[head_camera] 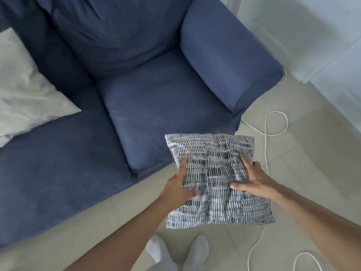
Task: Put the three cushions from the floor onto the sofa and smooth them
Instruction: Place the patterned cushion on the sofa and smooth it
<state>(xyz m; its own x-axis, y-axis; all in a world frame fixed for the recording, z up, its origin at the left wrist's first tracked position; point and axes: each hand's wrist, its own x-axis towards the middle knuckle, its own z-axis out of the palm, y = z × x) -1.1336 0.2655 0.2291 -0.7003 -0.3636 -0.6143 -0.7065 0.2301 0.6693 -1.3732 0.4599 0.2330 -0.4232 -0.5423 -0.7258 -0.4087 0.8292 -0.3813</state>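
A black-and-white patterned cushion is held flat in the air in front of the blue sofa, over the sofa's front edge and the floor. My left hand grips its left side with the thumb on top. On the cushion's right side, my right hand grips the same way. A white cushion lies on the sofa's left seat, leaning against the backrest. The right seat of the sofa holds nothing.
The sofa's right armrest stands beyond the cushion. A white cable loops over the tiled floor at the right. My feet in white socks are below. A white wall is at the right.
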